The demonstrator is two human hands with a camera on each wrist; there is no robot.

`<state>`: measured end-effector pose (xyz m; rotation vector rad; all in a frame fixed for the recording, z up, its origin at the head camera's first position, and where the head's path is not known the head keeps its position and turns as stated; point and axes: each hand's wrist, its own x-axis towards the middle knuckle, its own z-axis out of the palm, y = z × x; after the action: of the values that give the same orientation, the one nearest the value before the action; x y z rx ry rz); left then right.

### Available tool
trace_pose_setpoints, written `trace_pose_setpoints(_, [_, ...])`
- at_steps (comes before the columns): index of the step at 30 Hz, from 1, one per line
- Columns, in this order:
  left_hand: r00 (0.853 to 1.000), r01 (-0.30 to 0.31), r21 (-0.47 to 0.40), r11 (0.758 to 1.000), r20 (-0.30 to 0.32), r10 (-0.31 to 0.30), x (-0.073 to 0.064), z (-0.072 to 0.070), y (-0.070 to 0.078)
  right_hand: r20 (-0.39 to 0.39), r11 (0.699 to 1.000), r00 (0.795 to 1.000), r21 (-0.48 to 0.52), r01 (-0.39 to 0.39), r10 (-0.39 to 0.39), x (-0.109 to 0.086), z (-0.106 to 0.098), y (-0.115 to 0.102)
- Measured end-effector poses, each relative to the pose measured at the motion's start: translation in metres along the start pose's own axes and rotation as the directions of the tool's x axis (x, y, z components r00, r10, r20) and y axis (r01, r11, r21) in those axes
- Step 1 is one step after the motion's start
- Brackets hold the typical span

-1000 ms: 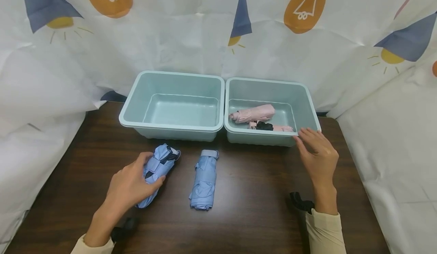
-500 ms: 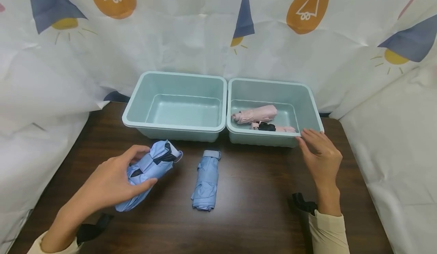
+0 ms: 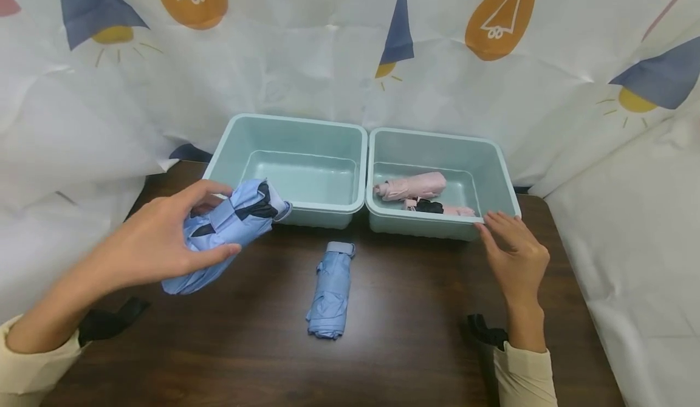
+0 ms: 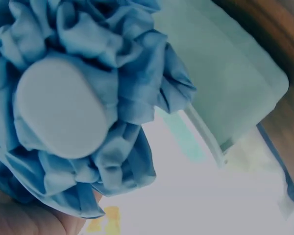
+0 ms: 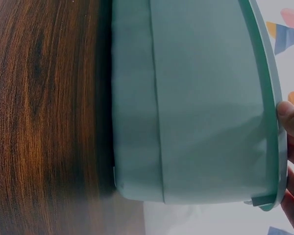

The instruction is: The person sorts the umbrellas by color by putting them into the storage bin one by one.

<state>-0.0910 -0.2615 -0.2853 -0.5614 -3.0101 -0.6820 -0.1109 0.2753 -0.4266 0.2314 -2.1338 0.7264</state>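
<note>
My left hand point(image 3: 169, 237) grips a folded blue umbrella point(image 3: 240, 218) with black patches, held above the table in front of the left bin point(image 3: 295, 208). In the left wrist view the pale round end of this umbrella point(image 4: 61, 107) faces the camera amid bunched fabric. A second folded blue umbrella point(image 3: 330, 291) lies on the table between my hands. My right hand point(image 3: 516, 258) pinches the front right rim of the right bin point(image 3: 426, 228), thumb outside in the right wrist view. Inside that bin lie two folded pink umbrellas, one whole point(image 3: 412, 186) and one partly hidden point(image 3: 456, 211).
Both light teal bins stand side by side at the back of the dark wooden table point(image 3: 415, 322). Behind them hangs a white patterned cloth point(image 3: 306, 61), which also runs down both sides. Nothing lies in the visible part of the left bin.
My left hand has lifted the blue umbrella off the table and moved it up and to the left, near the left bin's front. My right hand has stayed at the right bin's rim.
</note>
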Motion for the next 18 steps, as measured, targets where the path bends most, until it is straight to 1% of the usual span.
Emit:
trace_pose_setpoints(1, [1.000, -0.009, 0.002, 1.000, -0.004, 0.009, 0.004, -0.003, 0.001, -0.003, 1.000, 1.000, 0.002, -0.002, 0.002, 0.000, 0.000, 0.000])
trace_pose_setpoints(4, [0.999, -0.029, 0.002, 1.000, 0.015, 0.029, 0.017, -0.011, 0.003, 0.000, 1.000, 1.000, 0.004, -0.007, 0.007, 0.001, 0.000, 0.000])
trace_pose_setpoints(7, [0.998, -0.039, 0.004, 0.999, 0.048, 0.039, 0.030, -0.016, 0.004, 0.010, 1.000, 1.000, 0.010, -0.019, 0.019, 0.002, 0.001, -0.001])
trace_pose_setpoints(10, [0.996, -0.036, 0.009, 0.999, 0.080, 0.035, 0.044, -0.019, 0.005, 0.016, 1.000, 1.000, 0.016, -0.026, 0.025, 0.002, 0.002, -0.002])
trace_pose_setpoints(14, [0.993, -0.040, 0.010, 0.999, 0.115, 0.038, 0.066, -0.023, 0.005, 0.019, 0.999, 0.999, 0.015, -0.032, 0.032, 0.003, 0.001, -0.004])
trace_pose_setpoints(18, [0.986, -0.039, 0.013, 0.999, 0.165, 0.036, 0.088, -0.029, 0.005, 0.016, 0.999, 0.999, 0.005, -0.038, 0.038, 0.002, -0.001, -0.004])
